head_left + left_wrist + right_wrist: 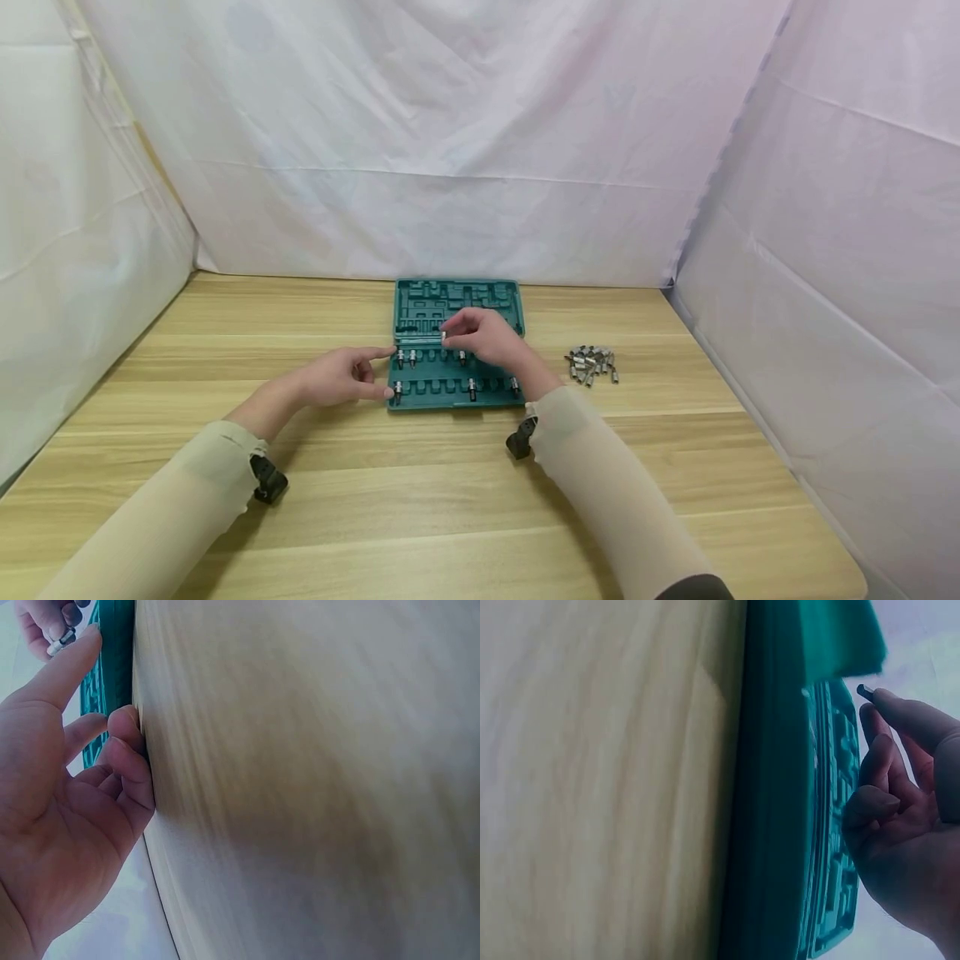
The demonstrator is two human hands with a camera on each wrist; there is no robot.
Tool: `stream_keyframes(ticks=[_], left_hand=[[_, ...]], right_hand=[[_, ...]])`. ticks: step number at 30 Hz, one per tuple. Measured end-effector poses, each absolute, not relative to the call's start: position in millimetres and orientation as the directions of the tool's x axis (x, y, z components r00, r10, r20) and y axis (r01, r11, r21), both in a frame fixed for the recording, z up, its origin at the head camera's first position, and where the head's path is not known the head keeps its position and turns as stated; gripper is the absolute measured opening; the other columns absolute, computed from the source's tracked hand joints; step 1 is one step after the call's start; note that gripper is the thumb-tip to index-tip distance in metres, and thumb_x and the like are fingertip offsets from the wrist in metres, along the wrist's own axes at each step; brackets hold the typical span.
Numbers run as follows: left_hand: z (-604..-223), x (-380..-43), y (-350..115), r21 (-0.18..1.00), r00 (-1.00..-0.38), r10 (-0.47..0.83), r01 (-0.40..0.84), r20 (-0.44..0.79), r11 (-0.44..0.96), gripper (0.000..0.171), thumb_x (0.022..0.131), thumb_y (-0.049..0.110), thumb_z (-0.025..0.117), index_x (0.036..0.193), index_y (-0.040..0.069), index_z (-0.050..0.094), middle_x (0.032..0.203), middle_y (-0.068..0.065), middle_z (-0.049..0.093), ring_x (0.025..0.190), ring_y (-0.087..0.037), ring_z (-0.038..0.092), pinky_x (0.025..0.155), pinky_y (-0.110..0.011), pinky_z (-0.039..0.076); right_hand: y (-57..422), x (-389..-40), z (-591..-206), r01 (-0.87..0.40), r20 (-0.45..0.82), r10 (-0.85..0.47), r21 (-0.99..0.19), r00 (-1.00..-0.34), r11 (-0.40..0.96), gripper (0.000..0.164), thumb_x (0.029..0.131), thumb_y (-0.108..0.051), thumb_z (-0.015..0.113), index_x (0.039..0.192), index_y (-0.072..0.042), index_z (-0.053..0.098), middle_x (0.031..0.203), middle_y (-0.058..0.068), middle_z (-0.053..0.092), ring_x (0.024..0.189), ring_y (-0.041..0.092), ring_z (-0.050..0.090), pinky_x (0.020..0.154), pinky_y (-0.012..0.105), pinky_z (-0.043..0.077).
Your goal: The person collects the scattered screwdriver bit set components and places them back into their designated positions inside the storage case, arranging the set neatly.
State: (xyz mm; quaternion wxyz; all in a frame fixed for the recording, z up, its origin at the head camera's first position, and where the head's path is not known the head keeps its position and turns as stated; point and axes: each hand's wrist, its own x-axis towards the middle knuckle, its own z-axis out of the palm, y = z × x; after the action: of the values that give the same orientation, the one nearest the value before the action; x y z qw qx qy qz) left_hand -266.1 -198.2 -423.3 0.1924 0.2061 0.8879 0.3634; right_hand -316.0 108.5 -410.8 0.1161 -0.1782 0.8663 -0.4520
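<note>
A green tool case (457,402) lies unfolded on the table, with several silver-and-black bit sockets (472,388) standing in the slots of its near half. My right hand (487,337) is over the middle of the case and pinches one bit socket (865,692) between thumb and fingertips. In the left wrist view that bit socket (61,641) shows a silver body. At the case's left side, my left hand (341,377) touches the edge with outstretched index finger and thumb. Its other fingers bend loosely beside the case in the left wrist view.
A loose pile of bit sockets (591,363) lies on the wooden table (360,508) to the right of the case. The case's moulded lid (457,292) lies open toward the back. White cloth (450,142) hangs behind and at both sides.
</note>
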Motion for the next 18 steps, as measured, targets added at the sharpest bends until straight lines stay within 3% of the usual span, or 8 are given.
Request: stream_keyframes(ticks=[8, 18], left_hand=[[-422.6, -265.6, -199.0, 0.722, -0.833, 0.516, 0.233, -0.197, 0.651, 0.087, 0.101, 0.040, 0.082, 0.171, 0.012, 0.040, 0.097, -0.006, 0.067, 0.083, -0.020, 0.057, 0.070, -0.032, 0.047], [-424.1, -266.6, -199.3, 0.727, -0.834, 0.518, 0.233, -0.193, 0.646, 0.086, 0.101, 0.040, 0.082, 0.171, 0.013, 0.040, 0.097, -0.006, 0.068, 0.082, -0.019, 0.057, 0.070, -0.032, 0.047]], right_hand=[[89.1, -317.9, -417.8, -0.238, -0.054, -0.451, -0.790, -0.891, 0.565, 0.022, 0.105, -0.023, 0.077, 0.126, -0.017, 0.078, 0.117, 0.003, 0.077, 0.106, 0.020, 0.071, 0.093, 0.042, 0.059], [72.1, -318.3, -421.5, -0.248, -0.098, -0.453, -0.725, -0.886, 0.643, 0.019, 0.105, -0.019, 0.077, 0.124, -0.016, 0.077, 0.117, 0.003, 0.076, 0.105, 0.019, 0.071, 0.094, 0.041, 0.059]])
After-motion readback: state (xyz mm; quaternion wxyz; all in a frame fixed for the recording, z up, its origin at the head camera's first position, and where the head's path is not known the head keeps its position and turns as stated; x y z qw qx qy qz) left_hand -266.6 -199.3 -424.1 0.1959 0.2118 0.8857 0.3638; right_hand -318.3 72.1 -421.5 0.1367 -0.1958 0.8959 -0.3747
